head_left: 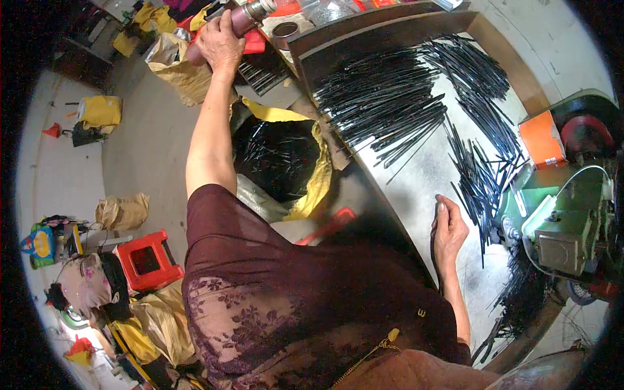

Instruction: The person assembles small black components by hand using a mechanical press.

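Note:
My left hand [222,42] is stretched out to the far left, its fingers wrapped around a maroon thermos bottle [243,21] with a silver top. The bottle is tilted, its top toward the upper right. On the pale worktable [416,188] rests my right hand [450,231], loosely closed with thumb and fingertips together and nothing visible in it. A heap of thin black rods [377,91] covers the table's far part. More black rods [478,175] lie just right of my right hand.
A green machine [552,221] with a lit lamp stands at the right, beside an orange box [543,140]. Left of the table, a yellow-rimmed sack [318,169] holds black pieces. A brown cup [285,30] stands by the table's far corner. A red stool [149,260] is on the left floor.

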Demonstrator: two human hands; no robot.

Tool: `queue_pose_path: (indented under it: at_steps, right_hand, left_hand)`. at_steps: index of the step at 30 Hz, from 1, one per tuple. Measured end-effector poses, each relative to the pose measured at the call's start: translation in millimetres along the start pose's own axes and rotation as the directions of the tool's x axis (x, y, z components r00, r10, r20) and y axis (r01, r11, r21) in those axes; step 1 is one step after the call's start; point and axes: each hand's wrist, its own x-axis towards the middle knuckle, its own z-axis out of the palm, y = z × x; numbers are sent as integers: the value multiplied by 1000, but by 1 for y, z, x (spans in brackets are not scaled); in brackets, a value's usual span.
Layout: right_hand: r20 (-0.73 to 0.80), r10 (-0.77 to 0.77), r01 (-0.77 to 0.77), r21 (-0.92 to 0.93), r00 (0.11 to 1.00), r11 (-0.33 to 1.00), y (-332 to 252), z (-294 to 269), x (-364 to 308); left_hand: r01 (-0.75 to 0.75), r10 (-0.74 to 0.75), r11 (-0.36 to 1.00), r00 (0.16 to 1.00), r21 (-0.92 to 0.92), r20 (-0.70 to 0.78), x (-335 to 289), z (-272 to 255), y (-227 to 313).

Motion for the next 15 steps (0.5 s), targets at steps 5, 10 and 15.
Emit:
queue_pose_path:
  at_steps: [5,10,15]
  right_hand:
    - [11,0,-1,11,1000,1000,1,-1,-1]
    - [-6,-32,32,23,999,999,10,2,-2]
    - [-19,-59,60,32,998,998,9,2,-3]
  left_hand:
    - [-126,124,990,992,66,22,-7,-11,-10]
    - [-274,275,949,961,156,11,-1,-18,-16]
    - [-428,436,870,900,243,22,17,-46,9]
